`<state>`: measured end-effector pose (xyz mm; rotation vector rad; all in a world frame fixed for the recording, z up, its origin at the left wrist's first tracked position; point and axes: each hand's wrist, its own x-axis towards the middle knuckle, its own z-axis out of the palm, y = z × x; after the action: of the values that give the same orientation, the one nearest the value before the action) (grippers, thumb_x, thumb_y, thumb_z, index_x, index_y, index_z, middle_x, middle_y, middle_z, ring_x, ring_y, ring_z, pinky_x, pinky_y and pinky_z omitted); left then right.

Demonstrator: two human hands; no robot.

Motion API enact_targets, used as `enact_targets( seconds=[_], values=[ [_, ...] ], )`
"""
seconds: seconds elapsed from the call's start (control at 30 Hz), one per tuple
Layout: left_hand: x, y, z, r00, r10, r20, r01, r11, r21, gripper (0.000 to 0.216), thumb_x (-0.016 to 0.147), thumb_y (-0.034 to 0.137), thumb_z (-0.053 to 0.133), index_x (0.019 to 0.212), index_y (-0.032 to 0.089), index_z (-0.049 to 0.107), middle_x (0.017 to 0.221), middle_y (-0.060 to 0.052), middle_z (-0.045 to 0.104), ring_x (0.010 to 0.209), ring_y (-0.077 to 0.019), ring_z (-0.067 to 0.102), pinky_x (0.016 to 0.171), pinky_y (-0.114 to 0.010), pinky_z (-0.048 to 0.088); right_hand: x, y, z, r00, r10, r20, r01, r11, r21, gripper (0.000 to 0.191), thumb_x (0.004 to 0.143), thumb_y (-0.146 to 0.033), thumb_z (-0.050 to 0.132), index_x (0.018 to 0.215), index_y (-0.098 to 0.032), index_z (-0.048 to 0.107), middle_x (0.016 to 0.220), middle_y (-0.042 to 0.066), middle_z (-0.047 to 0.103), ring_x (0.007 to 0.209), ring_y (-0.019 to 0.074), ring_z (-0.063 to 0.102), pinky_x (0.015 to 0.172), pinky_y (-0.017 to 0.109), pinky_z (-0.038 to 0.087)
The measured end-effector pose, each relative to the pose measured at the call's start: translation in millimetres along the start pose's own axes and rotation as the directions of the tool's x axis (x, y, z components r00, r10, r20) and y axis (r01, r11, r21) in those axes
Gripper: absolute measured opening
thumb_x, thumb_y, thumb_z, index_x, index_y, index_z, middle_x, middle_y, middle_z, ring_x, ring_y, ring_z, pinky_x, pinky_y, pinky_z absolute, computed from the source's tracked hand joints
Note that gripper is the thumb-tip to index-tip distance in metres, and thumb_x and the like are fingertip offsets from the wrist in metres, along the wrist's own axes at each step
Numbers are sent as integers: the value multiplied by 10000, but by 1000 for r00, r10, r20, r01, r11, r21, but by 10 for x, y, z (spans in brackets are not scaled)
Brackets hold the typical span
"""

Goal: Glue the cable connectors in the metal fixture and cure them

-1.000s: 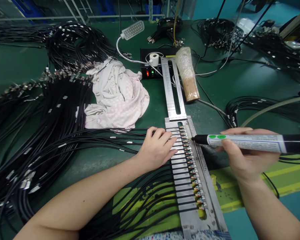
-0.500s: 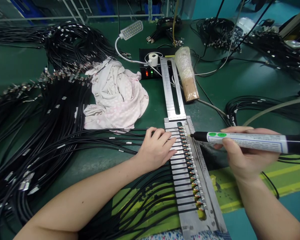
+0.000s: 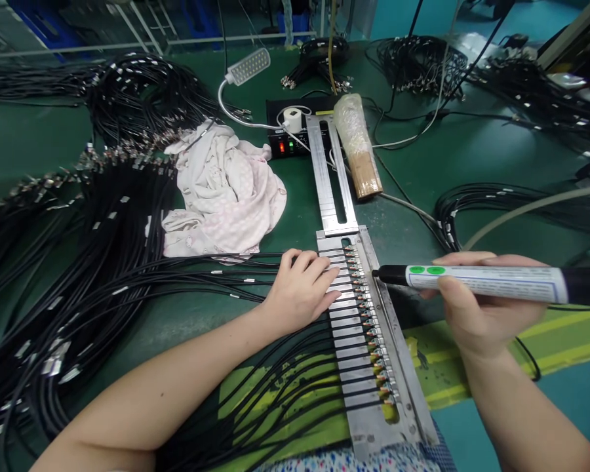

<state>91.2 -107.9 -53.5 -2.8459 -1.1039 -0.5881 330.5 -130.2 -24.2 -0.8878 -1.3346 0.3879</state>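
Note:
A long metal fixture [image 3: 403, 357] lies in front of me with several black cables [image 3: 275, 367] clamped side by side, their stripped coloured ends lined up in a row. My left hand [image 3: 302, 288] rests flat on the fixture's upper slots and the cables, fingers stretched out. My right hand [image 3: 476, 305] is closed round a thick marker pen [image 3: 491, 283] held level, its black tip touching the wire ends near the top of the row.
A crumpled white cloth [image 3: 223, 193] lies left of the fixture's slotted metal bar [image 3: 324, 177]. Behind are a black power box [image 3: 288, 131] with lit lamps, a gooseneck LED lamp [image 3: 248, 65] and a wrapped roll [image 3: 356, 144]. Big bundles of black cables [image 3: 78, 249] cover the green table.
The view has shifted slightly to the left and up. The pen tip stays at the upper wire ends, with only a small movement. My left hand has stayed in place.

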Motion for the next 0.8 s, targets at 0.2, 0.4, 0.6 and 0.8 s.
enact_targets(
  seconds=[0.2, 0.4, 0.6, 0.8],
  values=[
    [0, -2, 3, 1000, 4, 8, -4, 1000, -8, 290, 883, 335, 496, 1085, 145, 581, 1036, -99, 604, 973, -255, 478, 847, -432, 324, -23, 16, -1, 998, 10, 59, -8, 1000, -26, 525, 588, -9, 690, 1000, -245, 467, 824, -22, 669, 472, 150, 602, 333, 276, 514],
    [4, -5, -4, 1000, 6, 9, -6, 1000, -16, 288, 892, 330, 481, 1088, 141, 576, 1035, -103, 605, 977, -257, 482, 839, -424, 331, -19, 28, 8, 998, 39, 53, -36, 998, -58, 515, 585, -16, 691, 982, -258, 468, 817, -33, 669, 465, 141, 591, 339, 274, 520],
    [7, -4, -5, 1000, 5, 11, -5, 1000, -19, 282, 896, 329, 470, 1081, 145, 577, 1031, -107, 607, 966, -257, 490, 837, -427, 332, -18, 41, 8, 998, 21, 61, -18, 999, -51, 522, 579, -6, 690, 981, -253, 467, 816, -24, 670, 458, 147, 589, 340, 283, 515],
    [1, -6, -2, 1000, 5, 7, -5, 1000, -24, 279, 896, 328, 470, 1079, 146, 577, 1030, -109, 609, 966, -257, 488, 833, -427, 332, -20, 24, 8, 998, 33, 51, -30, 998, -55, 511, 580, -18, 695, 980, -253, 480, 809, -25, 671, 444, 149, 585, 326, 284, 506]
  ],
)
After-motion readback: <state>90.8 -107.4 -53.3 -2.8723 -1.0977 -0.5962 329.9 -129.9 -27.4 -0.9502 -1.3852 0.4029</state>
